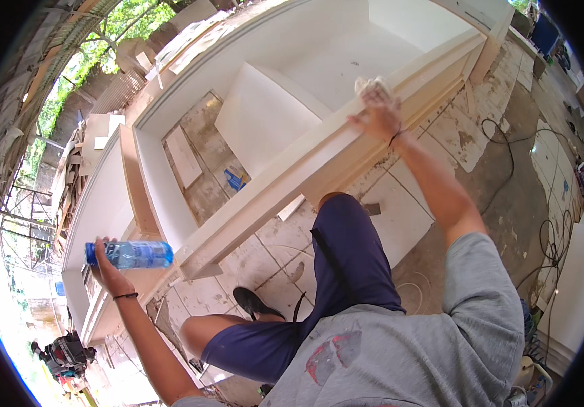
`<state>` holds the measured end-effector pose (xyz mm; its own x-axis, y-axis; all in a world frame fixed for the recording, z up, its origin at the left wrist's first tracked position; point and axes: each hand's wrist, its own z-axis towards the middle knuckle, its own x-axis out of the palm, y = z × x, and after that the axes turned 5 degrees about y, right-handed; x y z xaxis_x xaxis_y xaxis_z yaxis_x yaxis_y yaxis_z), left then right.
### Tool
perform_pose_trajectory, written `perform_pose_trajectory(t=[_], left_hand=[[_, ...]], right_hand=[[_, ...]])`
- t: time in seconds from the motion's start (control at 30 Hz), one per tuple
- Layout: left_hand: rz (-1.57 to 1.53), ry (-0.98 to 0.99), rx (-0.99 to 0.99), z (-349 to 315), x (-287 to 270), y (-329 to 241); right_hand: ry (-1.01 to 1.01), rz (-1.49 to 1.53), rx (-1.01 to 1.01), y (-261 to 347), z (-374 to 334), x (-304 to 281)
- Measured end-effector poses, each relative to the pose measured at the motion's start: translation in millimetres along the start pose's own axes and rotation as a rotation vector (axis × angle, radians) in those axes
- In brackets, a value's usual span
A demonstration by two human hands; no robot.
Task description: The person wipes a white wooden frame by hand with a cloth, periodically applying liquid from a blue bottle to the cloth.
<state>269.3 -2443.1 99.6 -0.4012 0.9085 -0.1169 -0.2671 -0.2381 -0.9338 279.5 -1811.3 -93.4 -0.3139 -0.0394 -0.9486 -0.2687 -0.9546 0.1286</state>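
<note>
My left hand point(107, 270) is wrapped round the capped end of a clear plastic bottle point(137, 254), which lies sideways with its blue cap at the left. Some bluish liquid seems to be in it. Out to the far right, my right hand point(381, 121) grips a crumpled whitish rag point(370, 88). Hand and rag rest at the near edge of a large white wooden cabinet frame point(292, 159), and the hand is slightly blurred. Between my two hands runs the frame's long pale rail.
A white panel divides the frame's openings. Through one opening, a blue object point(235, 180) shows on the dirty floor. Tiles point(400, 210) lie underfoot, with a black cable point(511, 156) at the right. Stacked boards stand at the far left, beside a dark backpack-like bundle point(67, 354).
</note>
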Motion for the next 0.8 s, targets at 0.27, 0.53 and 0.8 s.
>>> perform_pose_trajectory(t=[0.27,0.53,0.8], left_hand=[[0.24,0.911,-0.317,-35.7,84.9,47.4],[0.42,0.993,-0.256,-80.0,121.1,108.9],[0.378,0.931,-0.234,-82.1,106.2,124.5]], right_hand=[[0.118,0.274,-0.556,138.0,-77.8,-0.5],[0.036,0.171,-0.054,-25.4,10.1,4.5],[0.114,0.294,-0.37,54.4,-39.2,3.1]])
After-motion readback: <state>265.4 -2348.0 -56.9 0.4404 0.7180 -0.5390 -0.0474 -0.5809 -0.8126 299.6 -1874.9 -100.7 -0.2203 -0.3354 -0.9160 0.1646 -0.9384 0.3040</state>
